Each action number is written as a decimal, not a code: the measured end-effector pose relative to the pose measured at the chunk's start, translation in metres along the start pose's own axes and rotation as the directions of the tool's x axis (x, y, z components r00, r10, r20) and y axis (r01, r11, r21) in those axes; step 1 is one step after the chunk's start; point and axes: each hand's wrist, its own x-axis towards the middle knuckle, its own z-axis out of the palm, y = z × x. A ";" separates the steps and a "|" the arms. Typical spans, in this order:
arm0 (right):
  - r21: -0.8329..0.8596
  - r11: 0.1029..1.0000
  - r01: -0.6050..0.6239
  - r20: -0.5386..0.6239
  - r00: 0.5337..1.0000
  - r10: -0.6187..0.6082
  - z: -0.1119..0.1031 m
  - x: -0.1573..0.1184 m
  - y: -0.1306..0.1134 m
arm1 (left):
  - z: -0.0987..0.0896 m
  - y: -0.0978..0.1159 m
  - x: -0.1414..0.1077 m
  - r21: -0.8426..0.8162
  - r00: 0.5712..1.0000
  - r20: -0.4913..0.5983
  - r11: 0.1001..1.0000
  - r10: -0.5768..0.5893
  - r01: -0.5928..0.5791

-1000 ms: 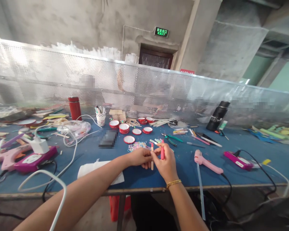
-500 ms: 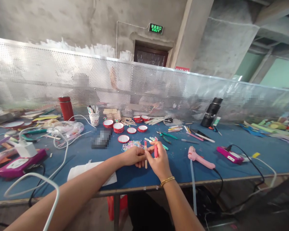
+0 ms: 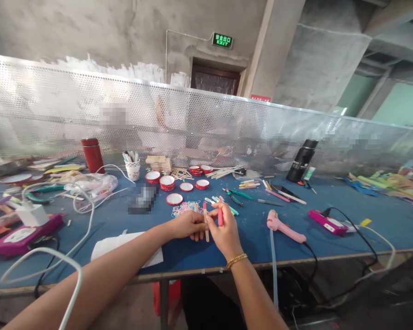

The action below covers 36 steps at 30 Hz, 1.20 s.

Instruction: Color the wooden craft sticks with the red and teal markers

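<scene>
My left hand [image 3: 189, 225] is closed on a wooden craft stick [image 3: 207, 236], held nearly upright over the table. The stick's upper end is coloured pinkish red; its lower end is bare wood. My right hand [image 3: 227, 233] grips a pinkish-red marker [image 3: 220, 217], and its thumb comes up against the stick, where the two hands meet. Whether the marker's tip touches the wood cannot be made out. Just behind my left hand lies a pile of small coloured bands [image 3: 185, 209]. Pale-barrelled markers [image 3: 232, 210] lie partly hidden behind my right hand.
Red-rimmed round tins [image 3: 167, 183] and loose craft sticks [image 3: 223, 172] lie farther back. Green-handled pliers [image 3: 239, 195] and a pink glue gun [image 3: 285, 228] are to the right. A white cable [image 3: 79, 284] loops near my left arm, beside white paper [image 3: 106, 247].
The whole view has shifted slightly, so the table items appear a little farther left. Both hands keep their hold on the stick and marker, with hardly any change in pose.
</scene>
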 end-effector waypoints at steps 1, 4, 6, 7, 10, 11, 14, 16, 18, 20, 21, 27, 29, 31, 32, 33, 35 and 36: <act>0.006 1.000 -0.004 -0.002 1.000 0.004 0.000 0.000 0.000 | 0.000 0.000 0.000 0.002 1.000 0.002 1.000 0.000 0.000; 0.031 0.999 -0.019 -0.013 1.000 0.019 -0.001 0.001 -0.001 | -0.003 0.000 -0.002 0.008 1.000 0.010 1.000 0.002 -0.002; 0.054 0.998 -0.030 -0.026 0.999 0.032 -0.001 0.001 -0.001 | -0.007 0.004 -0.005 0.023 1.000 0.018 1.000 -0.003 0.002; 0.067 0.997 -0.038 -0.033 0.999 0.040 -0.001 0.002 -0.001 | -0.010 0.007 -0.007 0.038 1.000 0.019 0.999 -0.005 0.004; 0.101 0.993 -0.066 -0.055 0.996 0.072 -0.001 0.002 -0.001 | -0.022 0.019 -0.012 0.059 0.999 -0.042 0.998 -0.001 0.003; 0.109 0.991 -0.077 -0.059 0.995 0.084 -0.001 0.003 -0.001 | -0.026 0.024 -0.011 0.050 0.996 -0.086 0.998 0.032 -0.027; 0.124 0.987 -0.104 -0.065 0.991 0.113 -0.001 0.003 -0.002 | -0.036 0.039 0.001 0.059 0.965 -0.239 0.993 0.110 -0.099; 0.130 0.985 -0.116 -0.066 0.990 0.126 0.000 0.003 -0.002 | -0.042 0.049 0.017 0.168 0.929 -0.314 0.975 0.194 -0.147; 0.132 0.983 -0.124 -0.066 0.989 0.134 0.000 0.003 -0.003 | -0.046 0.058 0.036 0.209 0.904 -0.351 0.961 0.244 -0.178; 0.126 0.983 -0.130 -0.066 0.988 0.139 0.000 0.002 -0.002 | -0.050 0.065 0.054 0.254 0.883 -0.367 0.945 0.292 -0.207; 0.121 0.984 -0.133 -0.067 0.988 0.142 0.000 0.002 -0.002 | -0.051 0.067 0.063 0.282 0.870 -0.374 0.933 0.321 -0.223; 0.093 0.986 -0.136 -0.083 0.986 0.144 -0.001 0.003 -0.003 | -0.058 0.060 0.097 0.425 0.806 -0.387 0.862 0.448 -0.275; 0.088 0.987 -0.134 -0.090 0.986 0.142 -0.001 0.003 -0.004 | -0.058 0.051 0.105 0.462 0.791 -0.387 0.842 0.474 -0.279; 0.088 0.987 -0.132 -0.098 0.985 0.140 -0.001 0.002 -0.004 | -0.056 0.042 0.110 0.496 0.778 -0.387 0.823 0.495 -0.277; 0.091 0.987 -0.132 -0.102 0.985 0.141 -0.001 0.002 -0.005 | -0.054 0.038 0.113 0.513 0.774 -0.385 0.814 0.503 -0.275; 0.095 0.987 -0.132 -0.104 0.984 0.142 -0.001 0.002 -0.005 | -0.052 0.034 0.114 0.528 0.769 -0.383 0.804 0.512 -0.272; 0.096 0.987 -0.131 -0.104 0.985 0.140 -0.001 0.002 -0.004 | -0.048 0.028 0.116 0.556 0.767 -0.360 0.782 0.531 -0.281; 0.094 0.987 -0.128 -0.108 0.985 0.138 -0.001 0.001 -0.004 | -0.046 0.026 0.117 0.566 0.766 -0.347 0.772 0.541 -0.289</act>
